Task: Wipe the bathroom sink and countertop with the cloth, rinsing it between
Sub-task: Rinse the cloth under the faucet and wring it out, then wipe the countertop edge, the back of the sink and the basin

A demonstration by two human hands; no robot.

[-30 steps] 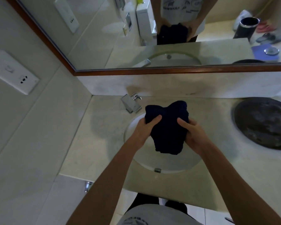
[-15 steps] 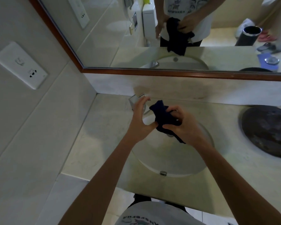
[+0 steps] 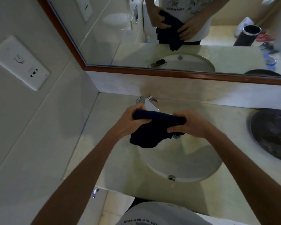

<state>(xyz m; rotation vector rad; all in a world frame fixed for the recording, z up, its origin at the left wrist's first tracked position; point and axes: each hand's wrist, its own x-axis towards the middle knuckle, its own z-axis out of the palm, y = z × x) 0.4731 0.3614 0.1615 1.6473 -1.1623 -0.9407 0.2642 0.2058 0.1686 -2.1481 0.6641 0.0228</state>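
Observation:
A dark navy cloth [image 3: 154,129] is bunched between both my hands above the far left part of the white oval sink [image 3: 185,166]. My left hand [image 3: 130,120] grips its left end. The cloth's right end is clasped in my right hand [image 3: 191,123]. A loose fold hangs down toward the basin. The chrome tap [image 3: 146,103] stands just behind my hands, its spout partly hidden by them. The pale marble countertop [image 3: 107,127] surrounds the sink.
A dark round dish [image 3: 272,132] sits on the counter at the right. A wood-framed mirror [image 3: 169,69] runs along the back above a marble splashback. A white switch and socket plate [image 3: 21,62] is on the left wall, which meets the counter's left edge.
My left hand has left the tap and taken hold of the cloth again. The cloth is now stretched sideways between both hands, slightly nearer to me over the basin.

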